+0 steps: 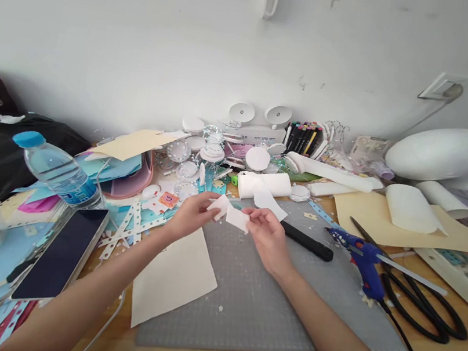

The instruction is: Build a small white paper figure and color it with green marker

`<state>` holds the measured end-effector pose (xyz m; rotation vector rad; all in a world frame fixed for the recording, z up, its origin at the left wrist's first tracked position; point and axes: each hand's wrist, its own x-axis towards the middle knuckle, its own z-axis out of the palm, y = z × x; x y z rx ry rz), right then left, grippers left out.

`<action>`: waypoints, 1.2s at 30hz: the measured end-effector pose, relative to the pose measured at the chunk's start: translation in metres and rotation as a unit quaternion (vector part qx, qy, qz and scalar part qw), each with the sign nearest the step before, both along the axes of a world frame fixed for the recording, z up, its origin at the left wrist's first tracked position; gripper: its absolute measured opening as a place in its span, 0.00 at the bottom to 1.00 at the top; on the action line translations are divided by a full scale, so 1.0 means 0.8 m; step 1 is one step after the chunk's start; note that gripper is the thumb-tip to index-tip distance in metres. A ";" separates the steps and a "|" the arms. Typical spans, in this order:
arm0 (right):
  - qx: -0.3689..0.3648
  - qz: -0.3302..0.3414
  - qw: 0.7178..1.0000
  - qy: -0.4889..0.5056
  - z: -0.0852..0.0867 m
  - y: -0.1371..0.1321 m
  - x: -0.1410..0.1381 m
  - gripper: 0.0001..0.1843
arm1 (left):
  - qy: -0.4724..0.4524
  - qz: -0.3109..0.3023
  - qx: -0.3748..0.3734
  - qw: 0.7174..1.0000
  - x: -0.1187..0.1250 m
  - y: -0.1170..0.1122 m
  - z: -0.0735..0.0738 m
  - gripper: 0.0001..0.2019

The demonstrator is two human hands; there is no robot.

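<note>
Between the fingertips of my left hand [191,211] is a small white paper piece [220,206]. My right hand [267,236] pinches a second small white paper piece [237,219], close beside the first. Whether the two pieces touch or join, I cannot tell. Both hands are over the grey cutting mat [250,301]. A black-handled tool [307,241] lies just right of my right hand, its far end hidden behind that hand. Past the hands rest a white paper roll [265,184] and a loose white sheet [269,200]. A cream sheet [175,275] lies below my left hand.
To the right are a blue glue gun [364,262], large black-handled scissors [417,305] and a power strip [455,282]. A water bottle [59,170] and a phone [62,252] are at left. White discs, markers [305,138] and craft scraps crowd the back.
</note>
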<state>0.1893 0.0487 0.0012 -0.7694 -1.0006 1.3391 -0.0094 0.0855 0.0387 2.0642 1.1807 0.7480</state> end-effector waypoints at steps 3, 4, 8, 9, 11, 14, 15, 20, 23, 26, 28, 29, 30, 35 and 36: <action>0.003 0.058 0.998 -0.021 0.005 -0.009 -0.005 0.14 | -0.053 -0.015 -0.070 0.996 -0.011 -0.031 0.006 0.16; 0.003 0.080 0.996 -0.033 0.006 -0.012 -0.006 0.14 | -0.066 -0.017 -0.088 0.994 -0.015 -0.040 0.007 0.16; 0.007 0.150 0.984 -0.093 0.003 -0.021 -0.014 0.10 | -0.138 0.006 -0.156 0.978 -0.025 -0.064 0.003 0.15; 0.008 0.155 0.983 -0.103 0.002 -0.022 -0.015 0.09 | -0.148 0.016 -0.165 0.975 -0.026 -0.067 0.000 0.15; 0.009 0.151 0.982 -0.115 0.000 -0.024 -0.017 0.08 | -0.147 0.023 -0.169 0.974 -0.027 -0.071 -0.007 0.14; 0.000 0.140 0.980 -0.141 -0.001 -0.025 -0.017 0.07 | -0.167 0.006 -0.185 0.968 -0.024 -0.074 -0.021 0.14; -0.007 0.138 0.979 -0.148 -0.001 -0.025 -0.017 0.07 | -0.183 0.002 -0.191 0.964 -0.023 -0.074 -0.025 0.14; -0.030 0.120 0.977 -0.172 -0.002 -0.024 -0.017 0.07 | -0.235 -0.003 -0.204 0.950 -0.020 -0.074 -0.037 0.17; -0.048 0.108 0.979 -0.167 -0.003 -0.024 -0.018 0.08 | -0.233 0.004 -0.186 0.955 -0.021 -0.074 -0.038 0.11; -0.072 0.109 0.982 -0.138 -0.003 -0.025 -0.018 0.10 | -0.210 0.004 -0.175 0.962 -0.023 -0.076 -0.034 0.10; -0.076 0.114 0.982 -0.133 -0.002 -0.025 -0.019 0.11 | -0.188 -0.002 -0.173 0.967 -0.024 -0.078 -0.028 0.11; -0.075 0.116 0.981 -0.136 -0.001 -0.026 -0.020 0.11 | -0.177 -0.001 -0.171 0.969 -0.024 -0.079 -0.025 0.13; -0.072 0.115 0.981 -0.140 -0.001 -0.026 -0.020 0.11 | -0.167 0.001 -0.168 0.972 -0.025 -0.080 -0.022 0.16; -0.051 0.116 0.979 -0.160 0.001 -0.027 -0.023 0.13 | -0.133 0.014 -0.146 0.980 -0.026 -0.080 -0.022 0.17; -0.046 0.115 0.979 -0.164 0.000 -0.027 -0.023 0.13 | -0.128 0.015 -0.140 0.982 -0.025 -0.080 -0.024 0.15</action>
